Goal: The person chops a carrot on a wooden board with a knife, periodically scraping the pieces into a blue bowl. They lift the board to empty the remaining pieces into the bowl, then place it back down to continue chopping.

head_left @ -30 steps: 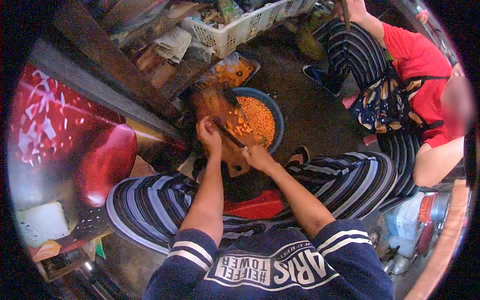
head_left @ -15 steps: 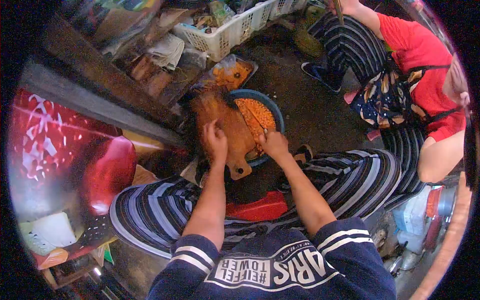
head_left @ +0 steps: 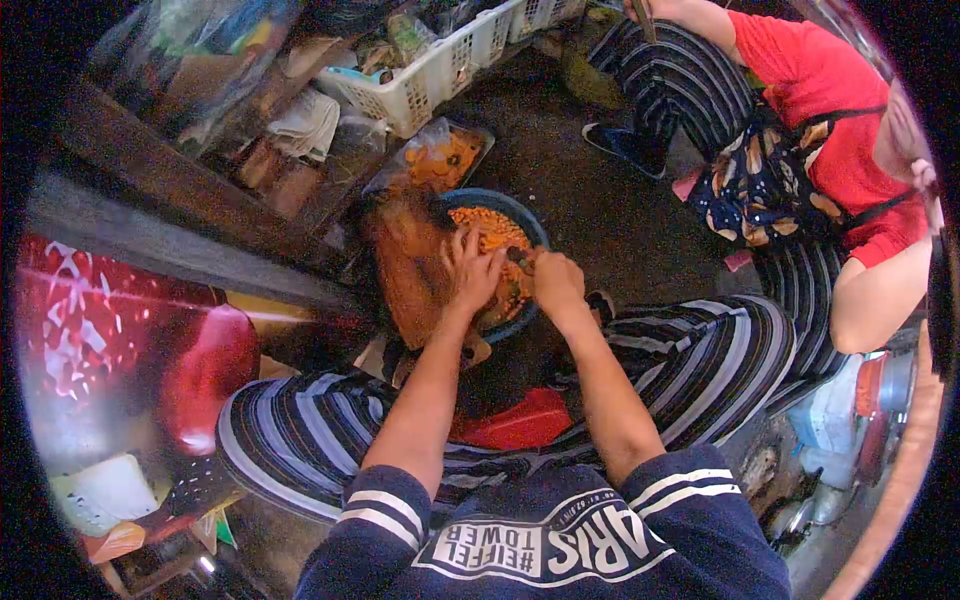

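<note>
My right hand is closed around the handle of a knife, whose blade points left over a blue basin. Diced orange pieces that look like carrot fill the basin. Close to the blade, my left hand has its fingers spread, overlapping the basin and the edge of a brown wooden cutting board. That board sits at the basin's left side, its handle end partly behind my left wrist.
Beyond the board lies a tray of orange pieces with clear plastic on it. A white plastic crate stands behind. A person in a red top sits at the right, holding a stick-like thing. Red stool-like plastic lies between my legs.
My left hand has moved right, off the board toward the basin, its fingers spreading. The knife blade has swung lower. The whole view has shifted slightly left.
</note>
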Motion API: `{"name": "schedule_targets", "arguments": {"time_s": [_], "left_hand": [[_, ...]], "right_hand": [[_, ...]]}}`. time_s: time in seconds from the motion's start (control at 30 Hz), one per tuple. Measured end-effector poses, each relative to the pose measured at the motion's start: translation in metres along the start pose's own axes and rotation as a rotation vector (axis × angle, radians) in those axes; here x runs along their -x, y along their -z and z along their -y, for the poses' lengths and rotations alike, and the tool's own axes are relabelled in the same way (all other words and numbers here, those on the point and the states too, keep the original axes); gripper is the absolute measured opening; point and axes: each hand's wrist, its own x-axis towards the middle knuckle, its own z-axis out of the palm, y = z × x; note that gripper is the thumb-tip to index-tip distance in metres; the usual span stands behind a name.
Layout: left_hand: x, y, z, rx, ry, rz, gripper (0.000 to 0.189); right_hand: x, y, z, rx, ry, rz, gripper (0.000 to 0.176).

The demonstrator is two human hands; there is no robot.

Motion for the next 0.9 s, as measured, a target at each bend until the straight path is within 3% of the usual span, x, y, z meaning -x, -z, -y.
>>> {"name": "schedule_targets", "arguments": {"time_s": [0.23,0.37,0.43,0.5,0.6,0.73,0.8,0.9], "left_hand": [[-0.017,-0.016,0.016,-0.172,0.076,0.079,0.039],[-0.023,-0.004,0.017,-0.169,0.202,0.075,0.027],[-0.023,0.003,0.016,-0.172,0.228,0.090,0.021],[-0.017,0.008,0.015,-0.012,0.205,-0.014,0.018],[-0.008,0.012,0.016,-0.073,0.219,-0.051,0.019],[0.001,0.007,0.047,-0.010,0.174,-0.266,0.020],[0.005,0.015,0.062,-0.042,0.268,-0.311,0.021],[0.013,0.030,0.087,-0.097,0.341,-0.376,0.020]], "right_hand": [[0.011,0.075,-0.005,0.125,-0.087,0.056,0.030],[0.009,0.085,-0.025,-0.033,-0.026,0.009,0.034],[-0.001,0.068,-0.036,-0.115,0.008,0.066,0.039],[-0.005,0.052,-0.034,-0.644,-0.224,0.173,0.042],[-0.012,0.027,-0.031,-0.823,-0.165,0.228,0.043],[-0.024,-0.009,-0.029,-0.888,-0.207,0.204,0.045],[-0.041,-0.048,-0.042,-0.665,-0.093,0.142,0.047],[-0.025,-0.031,-0.025,-0.616,-0.060,0.112,0.045]]}}
